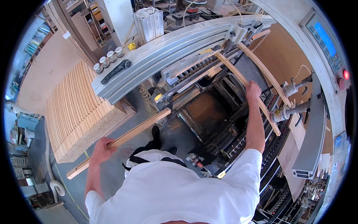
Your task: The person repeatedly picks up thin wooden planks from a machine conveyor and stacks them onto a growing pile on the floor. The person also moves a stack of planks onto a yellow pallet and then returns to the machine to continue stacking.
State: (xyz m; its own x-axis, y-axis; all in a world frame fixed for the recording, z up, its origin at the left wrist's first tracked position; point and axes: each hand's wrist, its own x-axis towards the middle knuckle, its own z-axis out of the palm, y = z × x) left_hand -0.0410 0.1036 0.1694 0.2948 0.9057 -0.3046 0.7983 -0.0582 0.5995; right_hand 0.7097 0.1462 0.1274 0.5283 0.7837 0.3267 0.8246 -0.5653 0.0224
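Observation:
My left hand (102,147) grips a long pale wooden slat (138,130) near its lower end; the slat slants up toward the machine. My right hand (253,90) reaches out and rests on a second wooden slat (238,76) lying in the machine, with fingers curled over it. A third slat (264,74) lies beside it, to the right. Both machine slats run under grey clamp blocks (235,33) on a curved aluminium beam (156,56).
A stack of many wooden slats (72,108) stands on edge at my left. A black handled tool (116,70) and three small round caps (109,56) lie on the beam. A control panel with blue screen (323,39) and red button (346,74) is at right.

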